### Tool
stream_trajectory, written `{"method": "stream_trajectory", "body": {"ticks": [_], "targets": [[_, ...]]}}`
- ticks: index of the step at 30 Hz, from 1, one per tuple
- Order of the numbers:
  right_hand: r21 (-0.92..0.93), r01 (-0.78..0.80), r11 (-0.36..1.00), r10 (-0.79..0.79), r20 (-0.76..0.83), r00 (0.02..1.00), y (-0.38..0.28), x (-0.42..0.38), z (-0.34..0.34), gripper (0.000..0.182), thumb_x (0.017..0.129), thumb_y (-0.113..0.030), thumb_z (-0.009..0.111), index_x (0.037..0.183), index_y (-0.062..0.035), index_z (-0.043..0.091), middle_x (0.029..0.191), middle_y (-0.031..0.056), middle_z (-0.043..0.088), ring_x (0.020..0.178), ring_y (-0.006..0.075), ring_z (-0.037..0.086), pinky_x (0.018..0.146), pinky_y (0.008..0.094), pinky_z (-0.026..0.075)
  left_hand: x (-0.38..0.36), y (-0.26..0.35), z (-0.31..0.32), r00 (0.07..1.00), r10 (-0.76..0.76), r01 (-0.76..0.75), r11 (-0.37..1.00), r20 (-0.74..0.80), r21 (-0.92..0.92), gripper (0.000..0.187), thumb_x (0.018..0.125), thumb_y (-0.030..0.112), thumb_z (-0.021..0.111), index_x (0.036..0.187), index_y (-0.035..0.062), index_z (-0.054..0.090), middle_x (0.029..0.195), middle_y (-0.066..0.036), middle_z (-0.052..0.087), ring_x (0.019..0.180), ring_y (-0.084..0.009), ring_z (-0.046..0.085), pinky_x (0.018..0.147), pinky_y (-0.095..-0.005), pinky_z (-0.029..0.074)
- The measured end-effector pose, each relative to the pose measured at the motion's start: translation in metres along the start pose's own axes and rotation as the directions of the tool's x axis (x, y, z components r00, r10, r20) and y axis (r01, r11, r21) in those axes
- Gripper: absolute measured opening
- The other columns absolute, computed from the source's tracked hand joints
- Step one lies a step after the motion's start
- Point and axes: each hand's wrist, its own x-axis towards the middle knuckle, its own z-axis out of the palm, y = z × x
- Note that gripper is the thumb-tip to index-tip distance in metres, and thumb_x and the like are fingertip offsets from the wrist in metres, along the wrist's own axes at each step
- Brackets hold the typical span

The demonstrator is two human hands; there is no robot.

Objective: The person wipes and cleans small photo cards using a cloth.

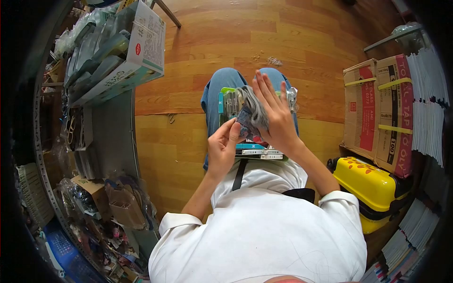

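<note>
On my lap lies a bundle of grey cloth (pixel 255 107) with a dark blue patch on its near left side. My left hand (pixel 223 145) pinches the bundle's lower left edge between thumb and fingers. My right hand (pixel 276 111) rests along the cloth's right side, fingers stretched out and pointing away from me. Under the cloth are packaged items (pixel 229 104) with green and blue card edges, lying across my thighs. White-labelled packs (pixel 257 153) show closest to my waist, partly covered by the hands and cloth.
To the left, a metal shelf (pixel 113 127) holds a white carton (pixel 148 40) full of plastic-wrapped goods. On the right stand a cardboard box (pixel 375 113) with yellow straps, a yellow case (pixel 365 188) and stacked paper (pixel 427 94). Small scraps (pixel 273 61) lie on the wooden floor.
</note>
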Motion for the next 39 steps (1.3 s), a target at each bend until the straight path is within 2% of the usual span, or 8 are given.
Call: {"method": "stream_trajectory", "body": {"ticks": [7,10,12,15,25,27,32,39], "targets": [[-0.133,0.279,0.951,-0.26,0.14,0.955,-0.016,-0.027,0.006,0.075,0.071,-0.017,0.069,0.139,0.0016,0.043,0.15,0.0174,0.033,0.141,0.0274,0.028,0.116,0.0561,0.006,0.006,0.013,-0.023,0.999,-0.049,0.049,0.999,-0.021,0.023,0.038,0.098,0.022,0.054,0.119,-0.009,0.057,0.097,-0.007,0.064,0.085,-0.0081,0.059,0.076,-0.0234,0.054],[-0.08,-0.01,0.997,0.002,-0.105,0.994,0.004,-0.006,-0.008,0.057,0.085,-0.026,0.061,0.133,0.0026,0.049,0.139,0.0175,0.048,0.133,0.0252,0.042,0.115,0.0477,0.019,-0.003,0.005,-0.01,0.999,0.016,-0.017,0.999,0.038,0.034,0.036,0.098,0.021,0.055,0.12,-0.0077,0.056,0.094,-0.005,0.065,0.085,-0.006,0.058,0.069,-0.0211,0.05],[0.648,-0.54,0.537,0.295,0.456,0.84,0.017,0.008,-0.015,0.058,0.09,-0.039,0.062,0.129,0.0027,0.05,0.122,0.0151,0.057,0.118,0.0207,0.05,0.106,0.0365,0.034,0.0,0.009,-0.011,0.989,0.075,-0.086,0.993,0.13,0.079,0.035,0.098,0.02,0.055,0.12,-0.0079,0.056,0.093,-0.005,0.065,0.084,-0.0059,0.058,0.07,-0.0207,0.049],[0.693,-0.6,0.399,0.224,0.561,0.797,0.01,0.014,-0.027,0.063,0.087,-0.047,0.066,0.124,0.0012,0.052,0.11,0.01,0.059,0.104,0.0169,0.052,0.092,0.0295,0.042,0.008,0.025,-0.02,0.967,0.117,-0.151,0.979,0.228,0.136,0.031,0.099,0.018,0.054,0.116,-0.0076,0.057,0.091,-0.005,0.065,0.081,-0.0046,0.056,0.069,-0.0191,0.048],[0.746,-0.614,0.256,0.452,0.469,0.759,0.005,-0.029,-0.025,0.049,0.078,-0.038,0.079,0.108,-0.0016,0.064,0.091,0.003,0.066,0.079,0.0093,0.059,0.074,0.0243,0.047,0.041,0.033,-0.02,0.968,0.172,-0.211,0.953,0.185,0.219,0.033,0.1,0.026,0.052,0.108,-0.0049,0.06,0.081,0.002,0.058,0.073,-0.0032,0.046,0.064,-0.0184,0.038],[0.717,-0.541,0.44,0.394,0.388,0.833,0.007,-0.036,-0.042,0.052,0.081,-0.04,0.076,0.112,-0.0008,0.062,0.096,0.005,0.066,0.086,0.0112,0.06,0.08,0.0243,0.047,0.041,0.039,-0.018,0.961,0.137,-0.18,0.97,0.241,0.164,0.034,0.1,0.027,0.051,0.107,-0.0049,0.06,0.081,0.002,0.057,0.073,-0.0031,0.045,0.065,-0.0181,0.038],[0.874,-0.473,0.109,0.447,0.382,0.809,0.005,-0.011,-0.077,0.06,0.086,-0.038,0.071,0.126,0.0013,0.051,0.107,0.0055,0.063,0.097,0.0112,0.058,0.085,0.026,0.047,0.034,0.058,-0.005,0.943,0.084,-0.137,0.98,0.323,0.145,0.029,0.101,0.024,0.049,0.103,-0.0025,0.06,0.08,0.0,0.058,0.073,-0.0066,0.05,0.074,-0.0223,0.041],[0.855,-0.429,0.292,0.338,0.328,0.882,-0.012,0.01,-0.021,0.046,0.076,-0.03,0.081,0.109,-0.0029,0.063,0.086,0.0,0.066,0.077,0.0075,0.058,0.071,0.0263,0.05,0.038,0.076,0.003,0.84,0.432,-0.54,0.728,0.329,0.423,0.015,0.095,0.012,0.053,0.099,-0.0016,0.059,0.115,-0.015,0.05,0.109,-0.0287,0.049,0.096,-0.0361,0.038]]}}
